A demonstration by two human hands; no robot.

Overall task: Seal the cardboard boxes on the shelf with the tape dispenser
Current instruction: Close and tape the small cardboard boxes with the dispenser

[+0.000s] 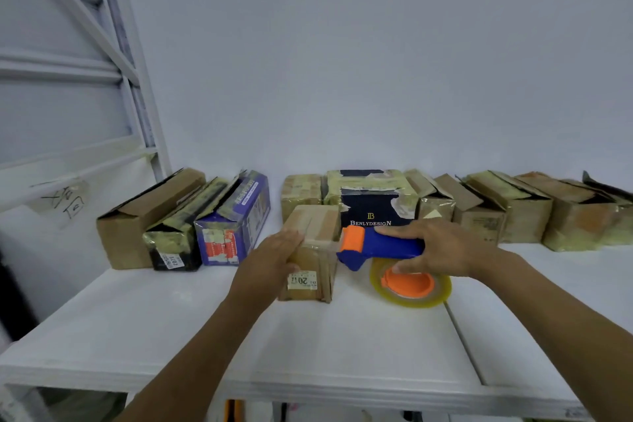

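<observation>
Left hand (pixel 279 255) flat, fingers straight, on left side of small cardboard box (pixel 317 243); right hand (pixel 442 248), right of box, grips blue tape dispenser (pixel 394 247), orange roller (pixel 353 238) seemingly touching box.

A blue and orange tape dispenser (pixel 380 245), yellowish tape roll (pixel 411 284), brown cardboard box (pixel 311 250), white shelf (pixel 308 346).

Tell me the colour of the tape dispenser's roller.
Orange, on the roller of the blue tape dispenser; head view shows it.
</observation>
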